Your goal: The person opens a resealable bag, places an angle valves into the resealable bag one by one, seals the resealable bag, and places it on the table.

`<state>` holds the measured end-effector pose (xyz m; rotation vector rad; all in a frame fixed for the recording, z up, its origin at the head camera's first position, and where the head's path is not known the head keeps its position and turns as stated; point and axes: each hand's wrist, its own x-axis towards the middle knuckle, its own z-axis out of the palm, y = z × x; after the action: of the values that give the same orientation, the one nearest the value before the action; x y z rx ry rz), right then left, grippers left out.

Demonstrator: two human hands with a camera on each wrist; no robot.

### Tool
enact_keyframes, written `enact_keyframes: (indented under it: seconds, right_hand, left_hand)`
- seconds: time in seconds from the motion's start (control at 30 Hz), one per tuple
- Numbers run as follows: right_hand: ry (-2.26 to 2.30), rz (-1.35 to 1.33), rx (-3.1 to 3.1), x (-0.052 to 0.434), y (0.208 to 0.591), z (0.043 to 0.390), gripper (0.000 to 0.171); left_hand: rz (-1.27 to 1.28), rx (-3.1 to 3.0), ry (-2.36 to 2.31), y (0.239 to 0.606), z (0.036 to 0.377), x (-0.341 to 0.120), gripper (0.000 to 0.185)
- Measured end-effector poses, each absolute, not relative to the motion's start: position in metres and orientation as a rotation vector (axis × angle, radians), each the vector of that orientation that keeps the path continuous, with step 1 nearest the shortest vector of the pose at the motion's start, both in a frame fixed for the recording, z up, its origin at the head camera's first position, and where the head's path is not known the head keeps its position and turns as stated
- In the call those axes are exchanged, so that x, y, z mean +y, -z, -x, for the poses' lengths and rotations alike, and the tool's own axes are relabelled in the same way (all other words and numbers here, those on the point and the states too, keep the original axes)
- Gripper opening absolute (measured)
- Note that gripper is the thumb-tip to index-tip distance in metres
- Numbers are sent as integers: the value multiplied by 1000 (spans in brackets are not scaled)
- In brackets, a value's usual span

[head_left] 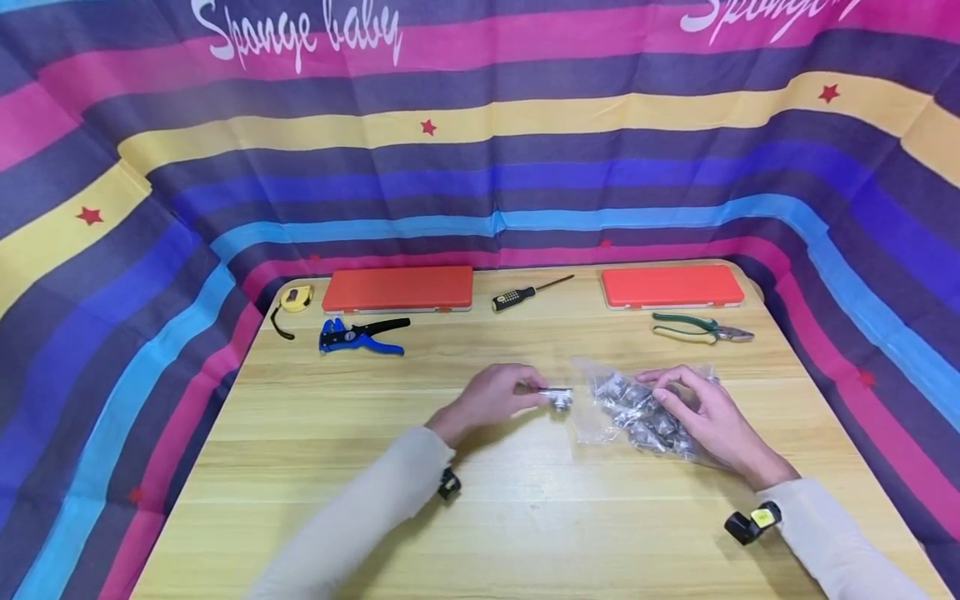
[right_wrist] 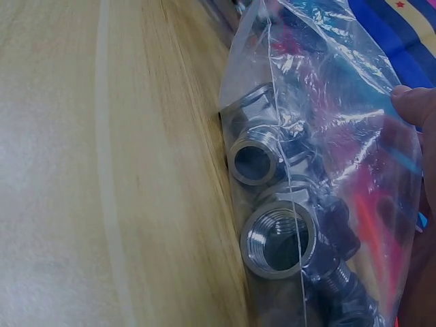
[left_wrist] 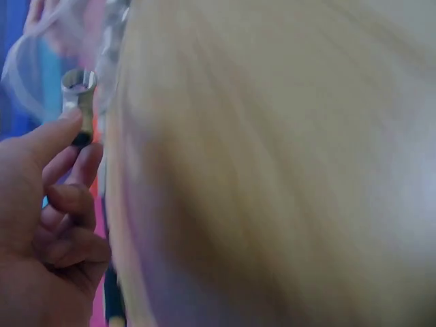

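Observation:
My left hand (head_left: 495, 393) pinches a small silvery metal pipe fitting (head_left: 559, 399) between thumb and fingertips, over the middle of the table. In the left wrist view, the round open end of the fitting (left_wrist: 80, 82) points away from the fingers. To its right lies a clear plastic bag (head_left: 596, 427) full of metal pipe fittings (head_left: 652, 427). My right hand (head_left: 705, 410) grips the bag from its right side. Threaded fittings (right_wrist: 278, 238) show through the plastic in the right wrist view, with my thumb (right_wrist: 412, 103) on the bag's edge.
Along the back of the wooden table (head_left: 315, 467) lie a tape measure (head_left: 296, 297), two red cases (head_left: 397, 288), a screwdriver (head_left: 517, 296), blue-handled wire strippers (head_left: 360, 335) and combination pliers (head_left: 705, 328). A striped cloth (head_left: 420, 183) hangs behind and along both sides.

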<state>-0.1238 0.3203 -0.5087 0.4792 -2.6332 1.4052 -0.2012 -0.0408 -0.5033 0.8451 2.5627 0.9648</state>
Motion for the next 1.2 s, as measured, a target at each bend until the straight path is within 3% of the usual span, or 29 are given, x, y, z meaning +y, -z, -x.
enact_keyframes:
  seconds: [0.2, 0.37, 0.83, 1.2]
  right_hand:
    - [-1422, -506, -2625, 320, 509, 125, 5]
    - [-1370, -535, -2601, 320, 510, 124, 12]
    - [-1334, -556, -2568, 321, 513, 126, 16]
    - [-1302, -538, -2604, 318, 516, 128, 15]
  left_hand:
    - [-843, 2652, -941, 513, 196, 15, 21]
    - [-919, 2650, -942, 511, 194, 36, 15]
    - [-825, 2419, -1174, 505, 177, -10, 23]
    - [-579, 2028, -1406, 507, 145, -3, 24]
